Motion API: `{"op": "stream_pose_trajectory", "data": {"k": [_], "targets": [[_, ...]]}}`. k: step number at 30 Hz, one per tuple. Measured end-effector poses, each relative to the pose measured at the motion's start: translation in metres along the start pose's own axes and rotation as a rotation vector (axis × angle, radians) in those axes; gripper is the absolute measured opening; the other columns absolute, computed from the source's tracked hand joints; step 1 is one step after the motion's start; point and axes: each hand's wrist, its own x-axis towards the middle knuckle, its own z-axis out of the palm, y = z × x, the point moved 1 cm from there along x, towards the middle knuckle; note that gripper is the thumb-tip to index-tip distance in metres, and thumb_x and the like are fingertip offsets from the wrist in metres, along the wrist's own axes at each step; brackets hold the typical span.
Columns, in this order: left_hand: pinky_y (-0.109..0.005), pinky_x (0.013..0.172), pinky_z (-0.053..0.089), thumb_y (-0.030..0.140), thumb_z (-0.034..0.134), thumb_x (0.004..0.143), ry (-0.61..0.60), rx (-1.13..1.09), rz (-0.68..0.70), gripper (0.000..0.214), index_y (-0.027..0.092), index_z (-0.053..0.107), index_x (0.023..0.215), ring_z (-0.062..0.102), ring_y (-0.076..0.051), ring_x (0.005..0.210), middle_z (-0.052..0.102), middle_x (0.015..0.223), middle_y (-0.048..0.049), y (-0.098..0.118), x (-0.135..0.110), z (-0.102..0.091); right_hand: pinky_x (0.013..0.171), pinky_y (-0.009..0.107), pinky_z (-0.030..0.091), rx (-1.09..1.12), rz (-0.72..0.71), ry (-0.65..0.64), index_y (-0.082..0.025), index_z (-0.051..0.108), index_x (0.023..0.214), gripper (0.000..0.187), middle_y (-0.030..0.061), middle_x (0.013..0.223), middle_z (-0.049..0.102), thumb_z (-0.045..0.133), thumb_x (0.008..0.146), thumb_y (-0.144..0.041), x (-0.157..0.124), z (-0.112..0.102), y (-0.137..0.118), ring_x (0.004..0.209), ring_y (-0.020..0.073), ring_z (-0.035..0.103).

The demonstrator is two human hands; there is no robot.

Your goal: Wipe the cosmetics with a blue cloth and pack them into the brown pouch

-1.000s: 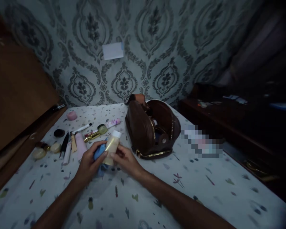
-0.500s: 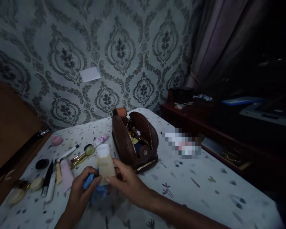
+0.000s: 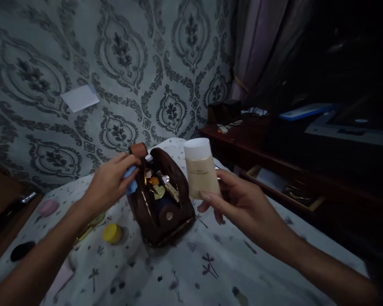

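Note:
My right hand (image 3: 239, 199) holds a beige bottle (image 3: 203, 176) with a white cap, upright, thumb in front and fingers behind. It is in the air, right of a brown toiletry bag (image 3: 153, 229). The bag stands unzipped, with a small white-capped bottle (image 3: 149, 159) and gold-coloured items showing inside. My left hand (image 3: 113, 176) is closed on a crumpled blue cloth (image 3: 131, 180) at the bag's upper left side; whether it also grips the bag's edge I cannot tell. A round yellow container (image 3: 112, 233) sits left of the bag.
On the patterned white tablecloth (image 3: 178, 276) at left lie a pink round item (image 3: 49, 207), a black oval item (image 3: 22, 251) and a pale pink tube (image 3: 61, 278), partly behind my left arm. A dark desk with an open drawer (image 3: 284, 187) stands at right.
My right hand has raised the bottle and carried it to the right. My left hand has moved up to the bag with the blue cloth. The view has turned rightwards; the yellow container now shows.

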Motion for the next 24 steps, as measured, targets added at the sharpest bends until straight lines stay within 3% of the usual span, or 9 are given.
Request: {"op": "stream_pose_trajectory", "data": {"k": [4, 6, 10, 18, 24], "targets": [[-0.030, 0.071, 0.043, 0.021, 0.050, 0.087, -0.219, 0.267, 0.021, 0.039, 0.033, 0.059, 0.123, 0.060, -0.025, 0.096, 0.060, 0.114, -0.0054, -0.021, 0.043, 0.005, 0.044, 0.023, 0.053, -0.103, -0.018, -0.005, -0.018, 0.062, 0.119, 0.037, 0.0053, 0.081, 0.071, 0.063, 0.089, -0.040, 0.006, -0.020, 0.011, 0.063, 0.0172, 0.068], [-0.029, 0.070, 0.043, 0.019, 0.052, 0.084, -0.343, 0.325, 0.036, 0.044, 0.034, 0.060, 0.125, 0.061, -0.025, 0.096, 0.062, 0.115, -0.0042, -0.028, 0.057, 0.007, 0.043, 0.022, 0.053, -0.139, -0.011, -0.002, -0.019, 0.064, 0.117, 0.037, 0.0065, 0.085, 0.071, 0.063, 0.089, -0.042, 0.007, -0.028, 0.016, 0.063, 0.0174, 0.068], [-0.026, 0.068, 0.042, 0.024, 0.051, 0.087, -0.552, 0.313, 0.083, 0.033, 0.033, 0.066, 0.115, 0.062, -0.023, 0.088, 0.069, 0.102, -0.0013, -0.034, 0.071, 0.011, 0.043, 0.023, 0.054, -0.177, 0.025, 0.001, -0.020, 0.066, 0.113, 0.036, 0.0083, 0.091, 0.071, 0.061, 0.088, -0.046, 0.007, -0.039, 0.025, 0.065, 0.0186, 0.070], [-0.024, 0.067, 0.040, 0.032, 0.053, 0.089, -0.631, 0.333, 0.109, 0.026, 0.028, 0.069, 0.108, 0.063, -0.021, 0.085, 0.071, 0.099, -0.0034, -0.033, 0.079, 0.017, 0.040, 0.024, 0.053, -0.213, 0.027, 0.028, -0.026, 0.066, 0.109, 0.033, 0.0043, 0.078, 0.072, 0.064, 0.086, -0.049, 0.010, -0.043, 0.033, 0.056, 0.0174, 0.066], [-0.022, 0.062, 0.036, 0.032, 0.055, 0.089, -0.668, 0.307, 0.088, 0.022, 0.030, 0.071, 0.104, 0.062, -0.017, 0.074, 0.072, 0.091, -0.0012, -0.039, 0.085, 0.008, 0.038, 0.023, 0.052, -0.244, -0.038, 0.064, -0.033, 0.068, 0.105, 0.025, 0.0015, 0.072, 0.073, 0.066, 0.085, -0.048, 0.015, -0.045, 0.039, 0.047, 0.0154, 0.062]]}}
